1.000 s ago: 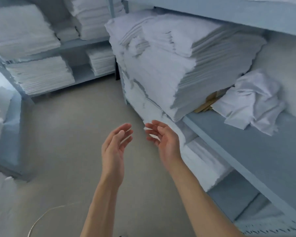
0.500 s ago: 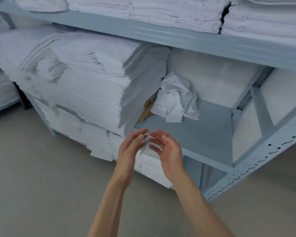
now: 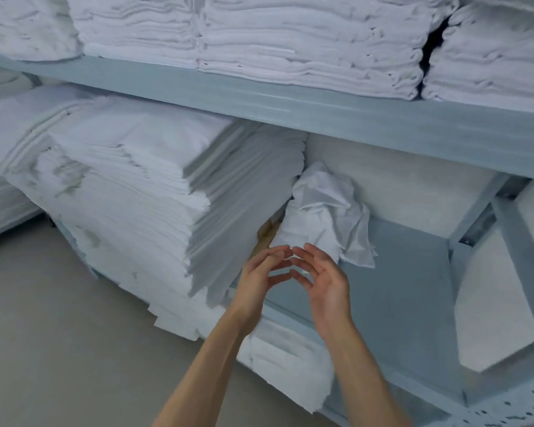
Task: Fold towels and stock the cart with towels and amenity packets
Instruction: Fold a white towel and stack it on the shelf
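Head view: both hands raised before a grey shelf, holding nothing.
Left hand: fingers loosely spread, tips close to the right hand's.
Right hand: palm turned inward, fingers relaxed and apart.
Crumpled cloth: on the shelf, just behind the hands.
Folded stack: left of the cloth, overhanging the shelf edge.
Towels: piled on the upper shelf.

bare hands, bare forearms, no sleeves
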